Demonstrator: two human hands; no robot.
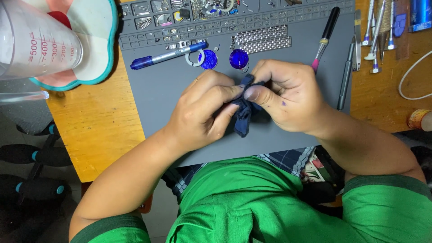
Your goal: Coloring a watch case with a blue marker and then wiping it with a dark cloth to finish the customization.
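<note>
In the head view, a small dark blue cloth (243,114) is held between both hands over the middle of a grey work mat (157,90). The left hand (202,110) is closed around the cloth's left side, its thumb and forefinger pinched on the fabric. The right hand (283,96) is likewise closed, its thumb pressed onto the cloth's upper part; whether something small is wrapped inside cannot be told. The cloth's lower end hangs free just above the mat.

Beyond the hands, two round blue lenses (238,58) are laid on the mat, near a blue pen (168,56) and a strip of metal mesh (262,39). A black-handled tool with a pink tip (326,36) is placed to the right of the mesh. A clear measuring jug (33,45) is seen at the upper left, on the wooden table (96,130).
</note>
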